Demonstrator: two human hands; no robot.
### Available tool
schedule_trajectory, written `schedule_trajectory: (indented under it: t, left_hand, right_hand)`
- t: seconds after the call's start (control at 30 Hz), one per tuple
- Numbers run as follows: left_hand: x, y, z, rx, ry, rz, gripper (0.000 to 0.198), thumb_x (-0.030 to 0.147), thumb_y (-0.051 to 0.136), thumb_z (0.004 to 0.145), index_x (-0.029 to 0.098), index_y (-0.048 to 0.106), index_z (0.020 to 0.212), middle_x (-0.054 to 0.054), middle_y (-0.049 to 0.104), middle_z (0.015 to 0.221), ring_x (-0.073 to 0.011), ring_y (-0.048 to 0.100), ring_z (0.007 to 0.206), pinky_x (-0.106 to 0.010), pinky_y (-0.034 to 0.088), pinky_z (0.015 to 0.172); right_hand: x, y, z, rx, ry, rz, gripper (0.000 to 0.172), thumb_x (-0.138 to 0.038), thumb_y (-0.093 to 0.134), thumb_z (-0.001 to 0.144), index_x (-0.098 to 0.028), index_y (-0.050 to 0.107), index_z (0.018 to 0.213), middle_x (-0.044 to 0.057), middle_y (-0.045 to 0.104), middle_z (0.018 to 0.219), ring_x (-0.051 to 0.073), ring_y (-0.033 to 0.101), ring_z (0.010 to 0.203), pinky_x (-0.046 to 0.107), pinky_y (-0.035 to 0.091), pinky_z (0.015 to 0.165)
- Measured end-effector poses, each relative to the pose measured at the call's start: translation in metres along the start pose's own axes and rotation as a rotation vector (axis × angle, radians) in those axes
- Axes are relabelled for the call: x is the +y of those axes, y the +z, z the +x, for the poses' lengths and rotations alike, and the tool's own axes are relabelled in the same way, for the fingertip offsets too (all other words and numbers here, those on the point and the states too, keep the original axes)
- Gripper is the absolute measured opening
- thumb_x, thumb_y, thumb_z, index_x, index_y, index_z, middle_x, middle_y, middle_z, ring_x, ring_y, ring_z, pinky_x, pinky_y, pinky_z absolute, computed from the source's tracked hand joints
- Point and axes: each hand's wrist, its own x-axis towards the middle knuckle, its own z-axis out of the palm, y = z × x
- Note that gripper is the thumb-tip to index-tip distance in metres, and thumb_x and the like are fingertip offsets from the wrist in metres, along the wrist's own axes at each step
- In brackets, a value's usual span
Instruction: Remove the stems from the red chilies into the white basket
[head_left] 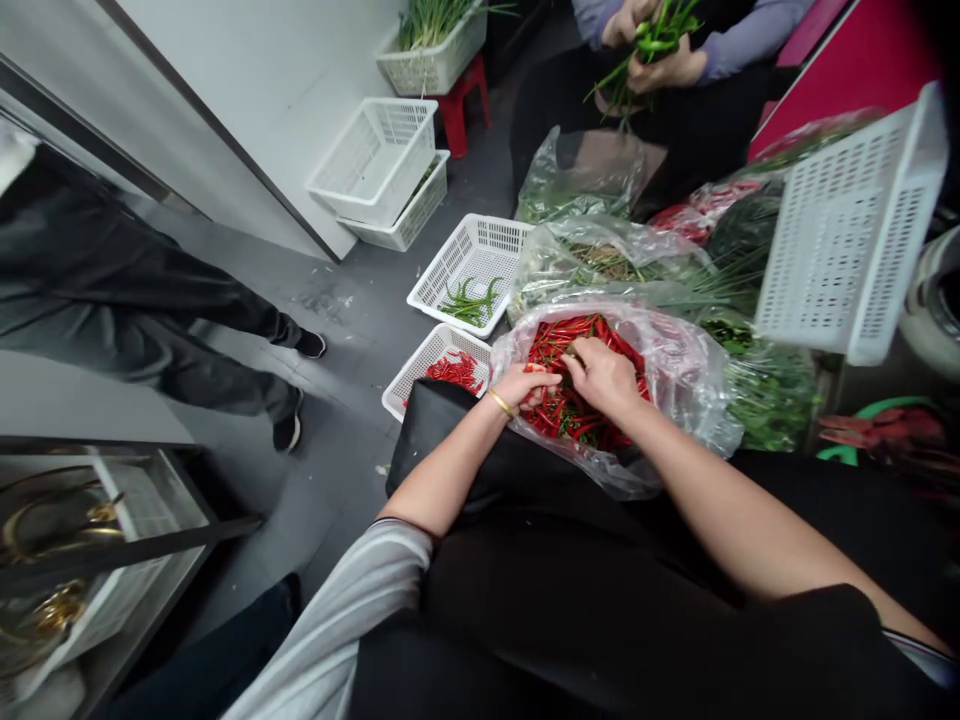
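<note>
A clear plastic bag [686,375] stands open in front of my lap, full of red chili peppers [577,415] with green stems. Over its left rim, my left hand [525,390], with a gold bangle at the wrist, is closed on red chili peppers; a bit of red shows at the thumb. My right hand [604,375] is just beside it above the peppers, its thumb and finger pinched together near a stem. What sits in that pinch is too small to make out. Left of the bag, a small white basket [397,393] contains loose red chilies [456,372].
A white basket [424,290] with green chilies [471,302] lies beyond. Stacked white baskets [330,180] and a red stool [452,125] stand farther back. Bags of greens [772,400] and a tilted crate [817,250] flank the right. A co-worker's hands [664,70] hold green vegetables; another person's legs [225,310] are left.
</note>
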Motion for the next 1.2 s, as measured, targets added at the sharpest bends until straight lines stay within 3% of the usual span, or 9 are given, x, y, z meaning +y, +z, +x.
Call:
schedule_trajectory:
  t: [0.13,0.2,0.4,0.53,0.67,0.8,0.97,1.07,1.2]
  left_hand:
    - [0.015,-0.025,-0.011,0.051,0.08,-0.114,0.024,0.03,0.069,0.061,0.013,0.053,0.061,0.003,0.052,0.044,-0.0047,0.04,0.033,-0.019,0.018,0.034]
    - [0.018,-0.032,-0.014,0.051,0.129,-0.107,0.018,0.026,0.065,0.062,0.011,0.058,0.069,0.001,0.057,0.049,-0.0051,0.041,0.033,-0.019,0.019,0.035]
    - [0.006,-0.022,-0.004,0.138,0.18,0.049,0.023,0.027,0.074,0.062,0.012,0.058,0.071,0.008,0.045,0.042,-0.0026,0.035,0.033,-0.018,0.019,0.038]
    - [0.003,-0.011,0.005,0.187,0.246,0.081,0.037,0.039,0.077,0.062,0.015,0.05,0.065,0.01,0.04,0.04,-0.0021,0.032,0.033,-0.019,0.019,0.038]
    - [0.01,-0.017,0.002,0.219,0.251,0.084,0.041,0.047,0.076,0.063,0.017,0.049,0.068,0.009,0.043,0.043,-0.0033,0.035,0.034,-0.019,0.02,0.038]
    - [0.004,-0.023,-0.003,0.221,0.248,0.2,0.038,0.044,0.076,0.062,0.016,0.051,0.067,0.007,0.046,0.045,-0.0045,0.037,0.038,-0.02,0.024,0.042]
    - [-0.012,-0.02,0.005,0.212,0.279,0.412,0.026,0.031,0.075,0.061,0.013,0.056,0.062,0.006,0.049,0.052,-0.0046,0.039,0.048,-0.021,0.03,0.051]
    - [-0.011,-0.018,0.011,0.253,0.314,0.374,0.027,0.033,0.074,0.062,0.014,0.054,0.06,0.006,0.047,0.052,-0.0052,0.039,0.05,-0.021,0.03,0.052]
    - [-0.005,-0.018,0.01,0.273,0.273,0.308,0.031,0.036,0.076,0.059,0.015,0.053,0.061,0.007,0.045,0.049,-0.0054,0.038,0.048,-0.021,0.028,0.05]
  right_hand:
    - [-0.015,0.026,0.01,-0.348,0.098,-0.188,0.054,-0.059,0.04,0.089,-0.014,0.067,0.099,0.018,0.068,0.097,0.03,0.064,0.09,0.035,0.046,0.07]
    - [-0.017,0.036,0.019,-0.431,0.11,-0.193,0.049,-0.054,0.047,0.088,-0.012,0.068,0.1,0.019,0.068,0.103,0.03,0.064,0.095,0.035,0.047,0.072]
    - [0.024,0.014,0.036,-0.345,0.226,0.002,0.031,-0.035,0.048,0.085,-0.016,0.072,0.087,0.009,0.072,0.084,0.022,0.066,0.081,0.028,0.047,0.07]
    - [0.024,-0.005,0.024,-0.256,0.208,-0.13,0.036,-0.039,0.051,0.085,-0.015,0.068,0.107,0.015,0.069,0.103,0.026,0.065,0.092,0.033,0.048,0.076]
    - [-0.014,0.014,0.009,-0.491,0.119,-0.231,0.048,-0.053,0.049,0.086,-0.012,0.07,0.101,0.02,0.068,0.106,0.03,0.064,0.099,0.037,0.049,0.077]
    - [-0.02,0.036,0.01,-0.612,0.12,-0.199,0.038,-0.042,0.056,0.083,-0.013,0.069,0.105,0.016,0.067,0.111,0.028,0.063,0.101,0.033,0.049,0.076]
    - [0.021,0.01,0.016,-0.366,0.219,-0.169,0.032,-0.035,0.046,0.088,-0.02,0.069,0.105,0.011,0.067,0.106,0.025,0.063,0.096,0.031,0.047,0.071]
    - [0.03,-0.004,0.003,-0.248,0.038,-0.222,0.033,-0.031,0.041,0.091,-0.028,0.065,0.114,0.008,0.062,0.114,0.023,0.063,0.094,0.03,0.045,0.068]
    - [0.024,0.009,-0.016,-0.475,-0.262,-0.352,0.035,-0.026,0.041,0.092,-0.028,0.063,0.118,0.01,0.057,0.113,0.019,0.063,0.082,0.026,0.041,0.061]
